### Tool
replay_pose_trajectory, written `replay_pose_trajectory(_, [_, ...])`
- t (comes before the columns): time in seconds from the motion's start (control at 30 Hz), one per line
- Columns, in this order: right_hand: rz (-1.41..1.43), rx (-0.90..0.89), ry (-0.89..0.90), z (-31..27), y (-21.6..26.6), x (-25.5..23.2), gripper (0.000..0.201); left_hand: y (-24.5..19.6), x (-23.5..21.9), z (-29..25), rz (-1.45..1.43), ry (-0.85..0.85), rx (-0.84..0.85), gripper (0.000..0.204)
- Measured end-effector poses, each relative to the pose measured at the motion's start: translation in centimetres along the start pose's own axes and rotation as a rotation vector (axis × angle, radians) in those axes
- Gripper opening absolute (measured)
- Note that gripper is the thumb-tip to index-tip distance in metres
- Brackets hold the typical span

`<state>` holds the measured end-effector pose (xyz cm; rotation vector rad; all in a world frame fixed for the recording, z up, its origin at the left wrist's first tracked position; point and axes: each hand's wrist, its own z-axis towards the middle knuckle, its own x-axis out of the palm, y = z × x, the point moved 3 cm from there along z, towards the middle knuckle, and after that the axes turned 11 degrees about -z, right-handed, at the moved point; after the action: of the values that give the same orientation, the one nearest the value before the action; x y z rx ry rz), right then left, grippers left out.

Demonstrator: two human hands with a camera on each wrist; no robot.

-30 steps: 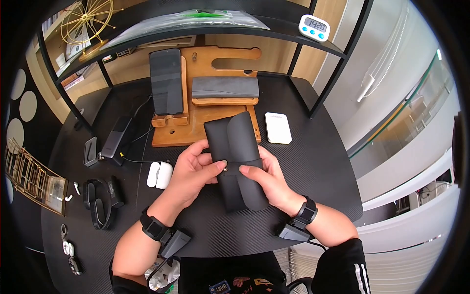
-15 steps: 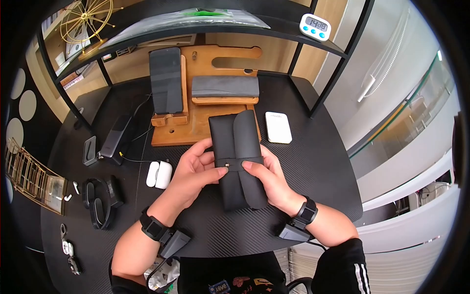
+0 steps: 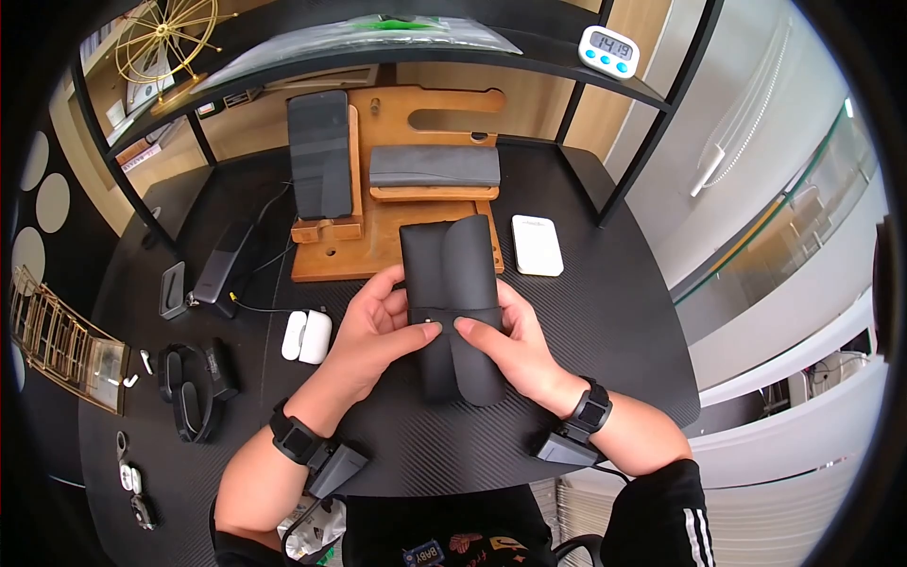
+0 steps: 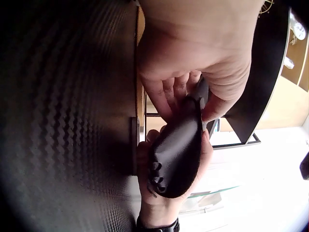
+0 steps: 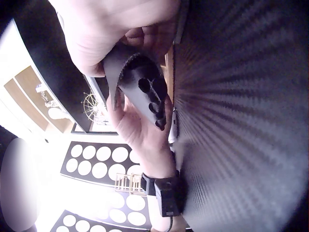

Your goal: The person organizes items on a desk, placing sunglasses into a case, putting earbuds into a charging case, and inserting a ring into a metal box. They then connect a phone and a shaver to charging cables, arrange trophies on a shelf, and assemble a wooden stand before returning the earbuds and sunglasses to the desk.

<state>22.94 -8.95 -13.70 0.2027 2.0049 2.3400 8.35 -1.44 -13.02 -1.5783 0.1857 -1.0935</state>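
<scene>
Both hands hold a soft black leather pouch (image 3: 461, 260) with a long curved flap and a narrow strap across its middle. It stands lengthwise away from the body, over the near part of the desk. My left hand (image 3: 373, 331) grips the left side, its thumb on the front by a small metal stud (image 3: 428, 322). From the right, my right hand (image 3: 524, 350) pinches the pouch with its thumb on the flap near the strap. The fingers behind are mostly hidden in the head view. In the right wrist view, laced stitching closes the pouch's end (image 5: 145, 92).
Beyond the pouch stands a wooden organizer (image 3: 397, 241) bearing a phone (image 3: 319, 156) and a grey case (image 3: 435, 166). A white power bank (image 3: 537, 246) lies to the right. Left are white earbuds' case (image 3: 307, 336), a dark headset-like band (image 3: 189, 397) and a grey device (image 3: 225, 260).
The pouch first tilted upright and shifted right, then came slightly back left and down. Both thumbs stay on its front, the right one now closer to the left thumb.
</scene>
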Motion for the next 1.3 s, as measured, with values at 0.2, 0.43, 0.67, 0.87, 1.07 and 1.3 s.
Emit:
replay_pose_trajectory(0.2, [-0.050,-0.033,0.020,0.0,0.1,0.1,0.036,-0.2,0.1,0.0,0.075,-0.022,-0.011,0.055])
replay_pose_trajectory(0.43, [-0.046,-0.021,0.045,-0.1,0.1,0.2,0.037,0.1,-0.1,0.1,0.034,-0.012,0.020,0.048])
replay_pose_trajectory(0.67, [-0.066,-0.024,0.063,-0.2,0.0,0.4,0.040,0.4,-0.9,0.2,0.015,-0.059,-0.034,0.039])
replay_pose_trajectory(0.87, [-0.045,0.033,0.089,0.0,-0.3,-0.1,0.037,0.2,-0.4,0.1,-0.013,-0.050,-0.054,0.035])
replay_pose_trajectory(1.07, [-0.006,-0.013,-0.026,0.2,0.0,-0.2,0.039,0.3,-0.5,0.0,-0.036,-0.072,-0.030,0.038])
replay_pose_trajectory(1.3, [0.064,0.001,-0.034,0.5,-0.3,-0.6,0.045,-0.1,-1.1,0.2,-0.226,-0.156,0.098,0.032])
